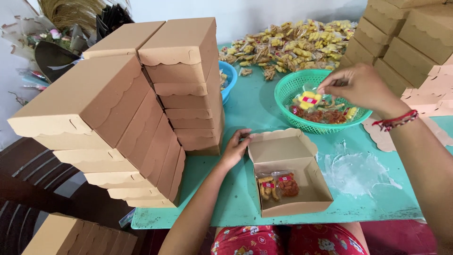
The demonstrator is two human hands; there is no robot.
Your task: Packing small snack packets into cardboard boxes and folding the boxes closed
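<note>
An open brown cardboard box [302, 163] lies on the turquoise table [255, 108], with two small clear snack packets [278, 185] inside it. My left hand [236, 147] rests on the box's left rim at the lid hinge. My right hand [359, 85] hovers over a green mesh basket [288, 89] and pinches a clear packet of yellow snacks [309, 100] by its top. More packets lie in the basket.
Leaning stacks of shut brown boxes [141, 113] fill the left. More boxes [406, 42] are stacked at the right. A heap of snack packets [292, 45] lies at the table's far edge, a blue bowl [230, 75] beside it. White smears [358, 172] mark the table.
</note>
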